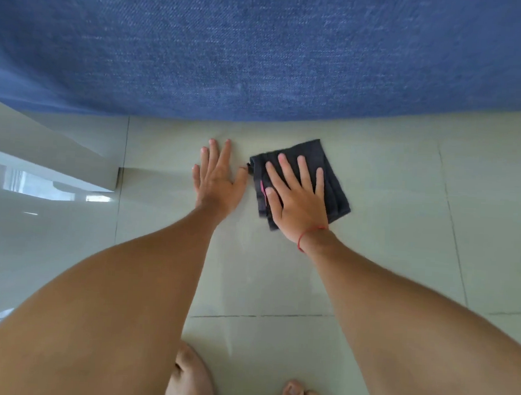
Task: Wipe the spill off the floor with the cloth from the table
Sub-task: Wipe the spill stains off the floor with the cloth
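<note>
The person is bent low over the pale tiled floor (390, 205), both arms reaching down. The right hand (296, 196) lies flat with its fingers spread on the cloth (333, 183), pressing it to the tile rather than gripping it. The left hand (216, 179) is flat on the bare floor just beside the cloth, fingers loosely together, bracing and holding nothing.

To wipe well, I'd say keep the palm's weight even over the cloth and draw it in overlapping strokes toward the body, turning to a fresh fold once one face is damp. A faint dull streak on the tile nearer the bare feet (190, 379) may be what is left of the spill, though I can't be sure through the glare.

The cloth is dark charcoal, folded into a rough square of several layers, with a pink tag at its left edge. It lies close to the hanging blue fabric (262, 51).
</note>
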Demonstrator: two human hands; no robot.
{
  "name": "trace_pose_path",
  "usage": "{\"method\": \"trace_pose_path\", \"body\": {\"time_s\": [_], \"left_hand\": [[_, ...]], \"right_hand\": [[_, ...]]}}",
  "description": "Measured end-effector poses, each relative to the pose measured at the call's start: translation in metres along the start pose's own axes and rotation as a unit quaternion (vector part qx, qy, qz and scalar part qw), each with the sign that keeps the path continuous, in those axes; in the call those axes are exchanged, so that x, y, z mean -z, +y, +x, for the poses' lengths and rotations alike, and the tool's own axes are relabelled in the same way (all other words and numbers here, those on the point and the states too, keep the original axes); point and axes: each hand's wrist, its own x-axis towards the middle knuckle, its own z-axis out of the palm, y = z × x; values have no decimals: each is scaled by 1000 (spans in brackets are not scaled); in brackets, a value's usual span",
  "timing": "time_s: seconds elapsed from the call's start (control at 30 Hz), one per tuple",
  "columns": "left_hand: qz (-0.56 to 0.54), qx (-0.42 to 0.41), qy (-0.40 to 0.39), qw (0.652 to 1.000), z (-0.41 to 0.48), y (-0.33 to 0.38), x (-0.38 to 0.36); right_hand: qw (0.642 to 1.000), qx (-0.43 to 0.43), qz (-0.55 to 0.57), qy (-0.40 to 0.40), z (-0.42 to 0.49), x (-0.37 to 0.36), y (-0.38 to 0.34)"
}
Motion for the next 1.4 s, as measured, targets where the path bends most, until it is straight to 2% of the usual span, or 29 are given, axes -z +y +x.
{"method": "trace_pose_path", "body": {"time_s": [0.07,0.13,0.33,0.4,0.53,0.67,0.8,0.9,1.03,1.1,1.23,1.4], "left_hand": [[4,-12,61,998,-8,-9,4],[34,-6,93,995,-11,-21,9],[90,87,39,991,-4,-60,22],[85,103,16,991,-3,-63,17],[101,112,29,988,-3,-61,10],[94,107,12,990,-1,-62,12],[55,104,-22,993,-1,-66,23],[18,85,12,996,-7,-67,30],[27,81,49,995,-27,-63,27],[47,78,29,995,-35,-63,25],[78,87,-25,993,-46,-66,14],[92,92,-22,991,-44,-67,6]], "right_hand": [[1000,25,-12,-15,-24,0,20],[1000,7,-19,-23,-38,4,46],[984,-179,-3,-4,-19,20,93],[976,-215,9,3,0,22,87],[965,-260,19,33,39,17,53],[985,-169,35,32,74,7,-13],[998,-52,38,11,58,-12,-78],[999,20,14,-27,26,-17,-83],[998,36,-4,-47,-8,-13,-56],[999,11,-13,-43,-27,-12,-37],[993,-109,-11,-31,-42,-3,10],[974,-226,24,5,1,2,12]]}}
